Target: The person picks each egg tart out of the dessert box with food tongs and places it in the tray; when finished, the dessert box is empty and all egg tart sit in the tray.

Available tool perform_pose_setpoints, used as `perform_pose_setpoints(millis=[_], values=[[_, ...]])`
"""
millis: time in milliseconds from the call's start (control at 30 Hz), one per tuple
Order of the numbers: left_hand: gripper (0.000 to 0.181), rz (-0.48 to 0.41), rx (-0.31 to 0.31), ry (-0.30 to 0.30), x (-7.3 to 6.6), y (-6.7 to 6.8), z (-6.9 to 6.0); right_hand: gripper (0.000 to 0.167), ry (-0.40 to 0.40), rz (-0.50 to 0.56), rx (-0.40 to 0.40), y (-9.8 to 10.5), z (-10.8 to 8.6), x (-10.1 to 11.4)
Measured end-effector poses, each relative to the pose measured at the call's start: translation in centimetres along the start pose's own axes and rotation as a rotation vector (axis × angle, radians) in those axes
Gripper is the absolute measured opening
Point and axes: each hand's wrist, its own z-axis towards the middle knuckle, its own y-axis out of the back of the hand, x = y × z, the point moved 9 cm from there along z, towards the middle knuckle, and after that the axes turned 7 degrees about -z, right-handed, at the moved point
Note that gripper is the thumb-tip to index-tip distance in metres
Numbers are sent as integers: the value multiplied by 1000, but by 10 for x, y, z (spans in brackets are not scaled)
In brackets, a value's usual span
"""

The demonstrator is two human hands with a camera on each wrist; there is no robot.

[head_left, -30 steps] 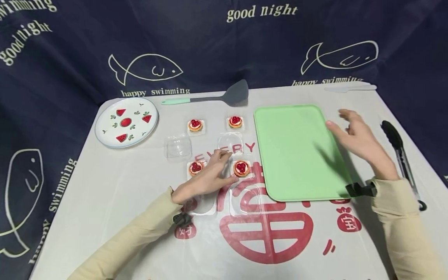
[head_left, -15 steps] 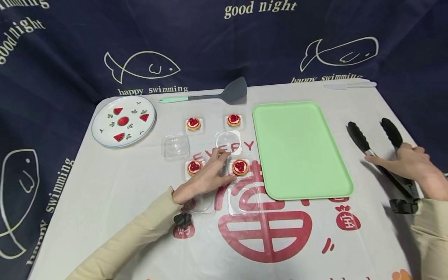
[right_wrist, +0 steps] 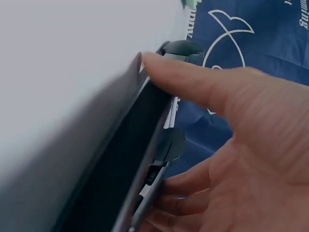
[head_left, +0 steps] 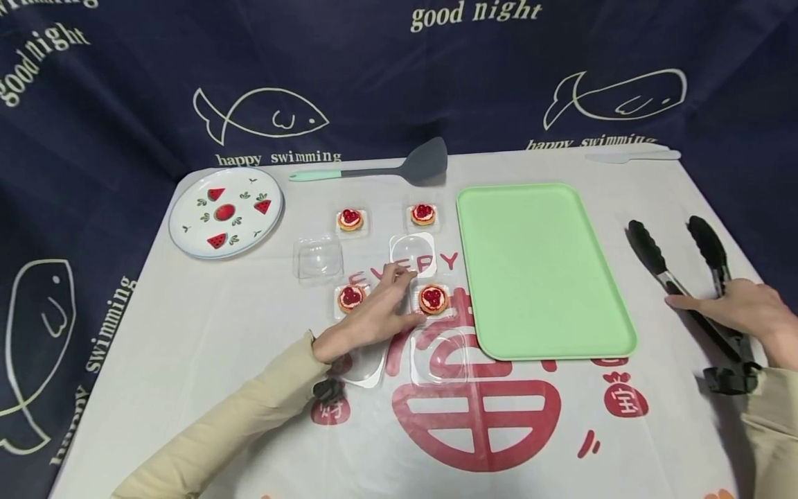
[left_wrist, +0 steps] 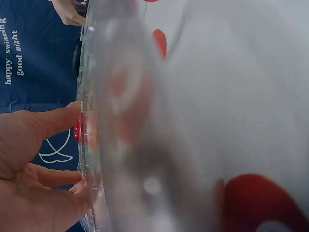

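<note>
My left hand holds the near-right clear plastic box with a red-topped tart, thumb at its near side and fingers at its far side. In the left wrist view, the thumb and fingers touch the box's edge. At the right, my right hand grips black-tipped tongs, whose arms stand apart. The right wrist view shows the thumb on one dark arm and the curled fingers at the other. More tarts sit in boxes at the far left, far right and near left.
A green tray lies between the boxes and the tongs. Clear lids lie open at the left, middle and front. A patterned plate is far left; a spatula and pale knife lie along the back.
My right hand has moved right, from over the tray's right edge to the tongs, and taken hold of them. Their arms have spread apart. My left hand has stayed at the same box.
</note>
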Motion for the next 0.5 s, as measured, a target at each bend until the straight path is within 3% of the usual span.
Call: perform_pose_setpoints(millis=[167, 367, 500], values=[[72, 5, -5, -4, 0, 0, -1, 105, 16, 89, -75, 15, -4, 16], [72, 2, -12, -18, 0, 1, 0, 82, 217, 192, -269, 57, -15, 71], [72, -8, -17, -41, -1, 1, 0, 76, 383, 229, -302, 76, -23, 117]])
